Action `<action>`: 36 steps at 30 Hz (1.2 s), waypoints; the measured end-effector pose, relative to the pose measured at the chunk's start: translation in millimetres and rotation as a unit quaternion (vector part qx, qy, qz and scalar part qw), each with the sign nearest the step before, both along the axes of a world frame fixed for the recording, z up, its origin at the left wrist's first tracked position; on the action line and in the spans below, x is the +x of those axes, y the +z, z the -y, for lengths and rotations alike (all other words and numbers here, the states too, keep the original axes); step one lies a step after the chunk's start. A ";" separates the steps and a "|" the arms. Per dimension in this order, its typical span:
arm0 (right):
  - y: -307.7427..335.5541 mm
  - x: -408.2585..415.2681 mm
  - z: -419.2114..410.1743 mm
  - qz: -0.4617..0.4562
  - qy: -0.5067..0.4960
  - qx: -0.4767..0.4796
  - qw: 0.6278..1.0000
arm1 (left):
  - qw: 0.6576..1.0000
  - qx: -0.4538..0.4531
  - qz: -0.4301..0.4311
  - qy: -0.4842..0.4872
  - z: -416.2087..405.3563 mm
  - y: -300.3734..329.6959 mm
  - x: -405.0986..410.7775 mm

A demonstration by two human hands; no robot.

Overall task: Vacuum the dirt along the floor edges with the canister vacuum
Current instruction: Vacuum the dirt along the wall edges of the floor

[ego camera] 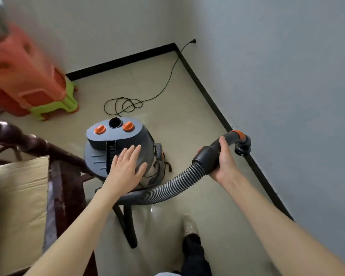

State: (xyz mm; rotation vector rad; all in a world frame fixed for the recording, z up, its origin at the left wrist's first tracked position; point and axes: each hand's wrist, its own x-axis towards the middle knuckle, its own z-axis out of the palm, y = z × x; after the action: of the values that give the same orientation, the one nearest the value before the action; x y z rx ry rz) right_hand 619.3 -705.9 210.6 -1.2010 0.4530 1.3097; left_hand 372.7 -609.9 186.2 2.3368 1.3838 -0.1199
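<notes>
The canister vacuum [120, 148] stands upright on the tiled floor [187, 120], left of centre, with its grey motor head uppermost; two orange knobs [100, 129] flank an open round port [115, 122] at the far edge of the lid. The left hand [126, 167] lies flat on the near right part of the lid, fingers straight and close together, gripping nothing. The right hand [224, 160] is wrapped around the black hose handle [213, 154], thumb over the top and fingers curled beneath. The ribbed hose [173, 186] runs from this handle down and left to the near side of the canister. The curved orange-collared end [240, 140] of the handle points down just beside the black skirting [207, 92] along the right wall. A black power cord [126, 105] lies coiled on the floor beyond the canister and runs to the far corner. Stacked orange and green stools [36, 90] stand at the far left. A dark wooden chair [38, 145] with a beige cushion [20, 206] occupies the near left. A shoe [189, 226] is visible near the bottom centre.
</notes>
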 end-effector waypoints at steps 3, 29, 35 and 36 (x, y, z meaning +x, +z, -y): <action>-7.9 0.0 -25.8 0.013 0.043 -0.010 0.999 | 0.999 -0.011 -0.041 0.029 -19.7 -8.4 -17.0; -131.4 -43.5 -101.3 0.053 0.167 -0.090 0.980 | 0.941 -0.052 0.045 0.331 -119.3 -148.2 -39.0; -129.1 -30.6 -73.8 0.068 0.150 -0.077 0.983 | 0.939 -0.044 0.064 0.336 -95.5 -149.7 -26.8; -129.0 -27.3 -68.1 0.072 0.149 -0.076 0.983 | 0.938 -0.045 0.068 0.338 -88.8 -150.1 -23.9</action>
State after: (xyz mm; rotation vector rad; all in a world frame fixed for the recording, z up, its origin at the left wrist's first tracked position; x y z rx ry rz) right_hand 592.0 -637.8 81.7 -1.5250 0.2803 1.4477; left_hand 348.8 -521.1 36.1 1.6417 1.9649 0.1752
